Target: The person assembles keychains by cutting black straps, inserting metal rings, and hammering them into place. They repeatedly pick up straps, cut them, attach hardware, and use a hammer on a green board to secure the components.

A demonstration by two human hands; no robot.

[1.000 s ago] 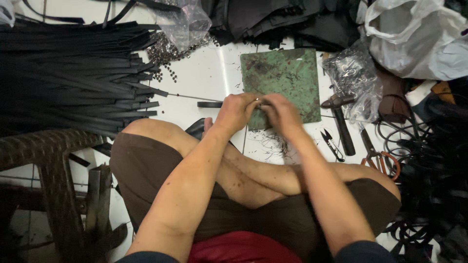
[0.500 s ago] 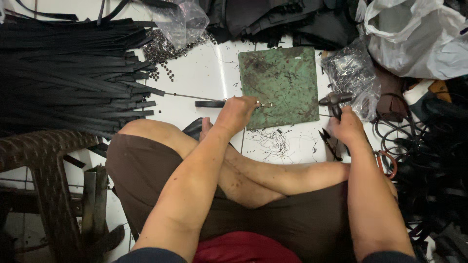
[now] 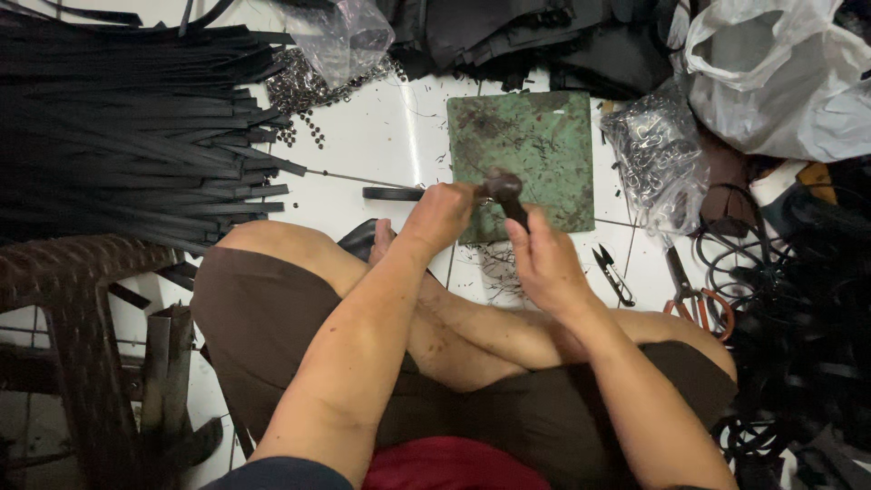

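Over the green plate (image 3: pixel 535 136), our right hand (image 3: pixel 544 263) gripped a hammer (image 3: pixel 504 189); our left hand (image 3: pixel 440 216) pinched a black strap (image 3: pixel 392 193).

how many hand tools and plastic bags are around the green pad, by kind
hammer, in the right hand: 1
thread snips: 1
orange-handled scissors: 1
clear bags of metal bits: 2
white bag: 1
total: 6
The left hand rests at the green pad edge.
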